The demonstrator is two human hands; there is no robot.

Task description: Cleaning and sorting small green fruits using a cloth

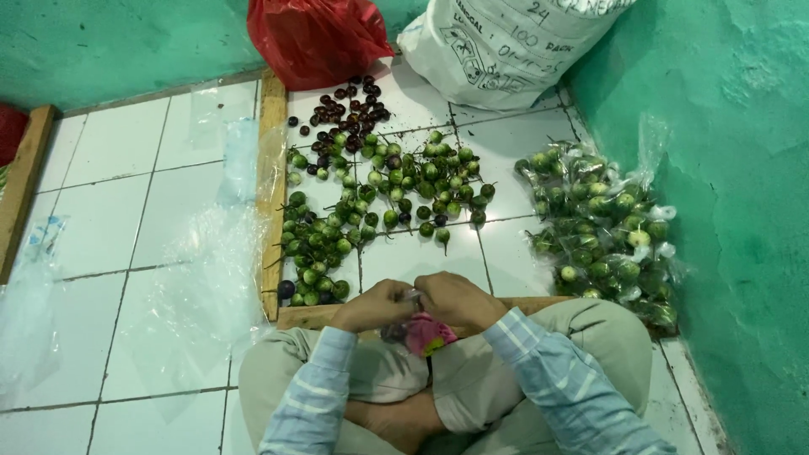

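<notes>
- A person sits cross-legged on a white tiled floor (pixel 118 219), both hands meeting above the lap at a small clear plastic bag (pixel 410 296).
- The left hand (pixel 377 305) has its grip pinched together on the bag's top; the right hand (pixel 459 299) has its fingers closed on the same spot, touching the left.
- Just below the hands hangs a pink bundle (pixel 424 334), possibly a bunch of rubber bands or ties; the view is too blurred to tell.
- Ahead of the knees, loose small green round eggplants (pixel 379 190) lie scattered on the tiles inside a wooden frame (pixel 272 168).
- Darker purple-brown ones (pixel 345 109) sit in a cluster at the far end of the spread.
- To the person's right, against the green wall (pixel 742 211), filled clear bags of green eggplants (pixel 602 227) are heaped together.
- A red plastic bag (pixel 316 38) and a white woven sack (pixel 497 50) stand at the far wall, side by side.
- Empty clear plastic sheets (pixel 211 261) lie on the tiles to the left of the frame.
</notes>
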